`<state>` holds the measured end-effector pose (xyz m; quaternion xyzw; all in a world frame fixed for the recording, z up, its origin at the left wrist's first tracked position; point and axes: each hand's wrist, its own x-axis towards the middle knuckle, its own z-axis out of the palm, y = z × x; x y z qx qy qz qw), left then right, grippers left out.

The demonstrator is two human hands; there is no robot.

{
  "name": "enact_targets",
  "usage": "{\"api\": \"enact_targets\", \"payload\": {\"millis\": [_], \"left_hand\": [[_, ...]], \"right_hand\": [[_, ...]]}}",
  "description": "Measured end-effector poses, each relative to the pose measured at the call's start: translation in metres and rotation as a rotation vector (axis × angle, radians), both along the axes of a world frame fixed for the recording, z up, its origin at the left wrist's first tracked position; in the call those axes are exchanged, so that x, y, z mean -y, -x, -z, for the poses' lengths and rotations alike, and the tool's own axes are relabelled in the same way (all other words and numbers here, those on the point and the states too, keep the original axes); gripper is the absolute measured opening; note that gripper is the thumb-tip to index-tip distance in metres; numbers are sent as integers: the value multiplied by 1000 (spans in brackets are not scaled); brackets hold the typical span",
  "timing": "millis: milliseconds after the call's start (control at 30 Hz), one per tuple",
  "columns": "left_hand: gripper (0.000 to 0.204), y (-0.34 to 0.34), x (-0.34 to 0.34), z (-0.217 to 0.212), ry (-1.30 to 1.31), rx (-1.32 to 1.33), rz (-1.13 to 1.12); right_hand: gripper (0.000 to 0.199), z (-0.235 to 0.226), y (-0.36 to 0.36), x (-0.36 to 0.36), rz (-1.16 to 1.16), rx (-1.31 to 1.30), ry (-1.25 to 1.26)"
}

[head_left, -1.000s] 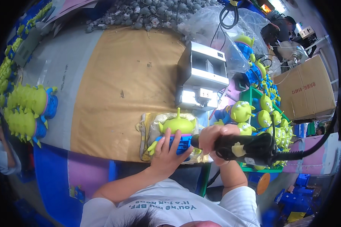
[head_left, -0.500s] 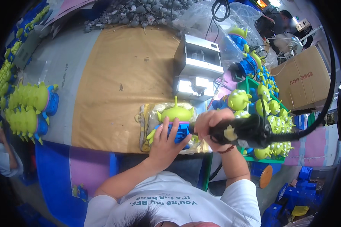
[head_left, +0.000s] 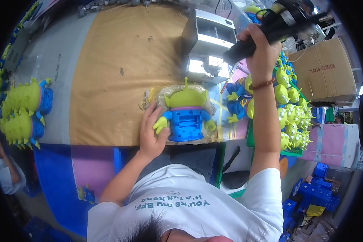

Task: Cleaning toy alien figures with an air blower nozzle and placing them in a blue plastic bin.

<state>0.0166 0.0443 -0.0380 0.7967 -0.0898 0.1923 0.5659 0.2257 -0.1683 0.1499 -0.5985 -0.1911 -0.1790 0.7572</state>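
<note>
A green-and-blue three-eared toy figure [head_left: 186, 124] lies in front of me with its back up, its open compartment showing. Clear plastic wrap and a padded mat [head_left: 214, 105] are beneath it. My left hand [head_left: 150, 135] rests at the toy's left side, fingers stretched out and thumb by the toy's green hand. Whether it touches the toy is hard to tell. My right hand [head_left: 264, 52] is raised at the upper right, wrapped round a black corded electric screwdriver [head_left: 288, 23], well away from the toy. Motion blurs the tool a little.
A white-grey machine [head_left: 209, 44] stands behind the toy. To the right, a green crate [head_left: 251, 135] holds several similar toys, with a cardboard box [head_left: 326, 74] beyond. Rows of toys [head_left: 22, 99] lie at the left on the brown-covered table [head_left: 113, 80]. Another person's arm [head_left: 8, 161] shows far left.
My right hand has lifted the electric screwdriver off the toy, up and to the right. My left hand has slid from the toy's back to its left side, baring the compartment.
</note>
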Motion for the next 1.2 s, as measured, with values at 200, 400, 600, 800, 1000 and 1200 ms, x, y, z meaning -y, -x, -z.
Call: {"api": "enact_targets", "payload": {"millis": [200, 400, 600, 800, 1000, 1200], "left_hand": [[54, 1, -3, 8, 25, 67, 21], [48, 0, -2, 8, 81, 39, 0], [41, 0, -3, 13, 110, 25, -7], [40, 1, -5, 10, 100, 31, -7], [43, 0, -8, 12, 45, 51, -19], [44, -1, -9, 10, 50, 59, -26]], "right_hand": [[24, 15, -22, -4, -71, -198, 106], [31, -15, 47, -18, -226, -269, -11], [49, -6, 105, -50, -473, -46, -46], [53, 4, 122, -66, -411, -70, 152], [44, 41, 110, -72, -537, 138, 203], [36, 41, 115, -70, -610, 11, 111]]}}
